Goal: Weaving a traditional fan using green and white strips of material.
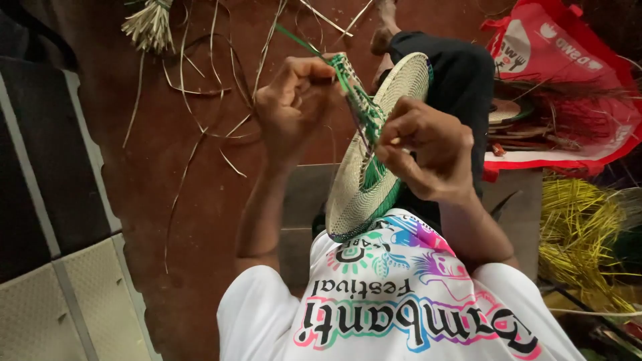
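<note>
A round woven disc [374, 154], pale with a green edge, stands on its rim in the lap, just above a white shirt [401, 301]. The left hand [294, 100] pinches a green strand [297, 39] at the disc's top edge; the right hand [428, 147] grips its rim, fingers curled. Loose straw [200, 127] lies on the red floor [180, 220], yellow fibre [582, 234] at the right.

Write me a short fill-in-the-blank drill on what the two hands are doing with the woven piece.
1. Both hands work on a round woven disc whose rim is edged in ____.
2. The left hand pinches a thin green ____ at the disc's top edge.
3. The right hand rests against the disc's ____ side.
4. Loose dry fibres lie on the ____ floor.

Missing words: green; strand; right; reddish-brown
</note>
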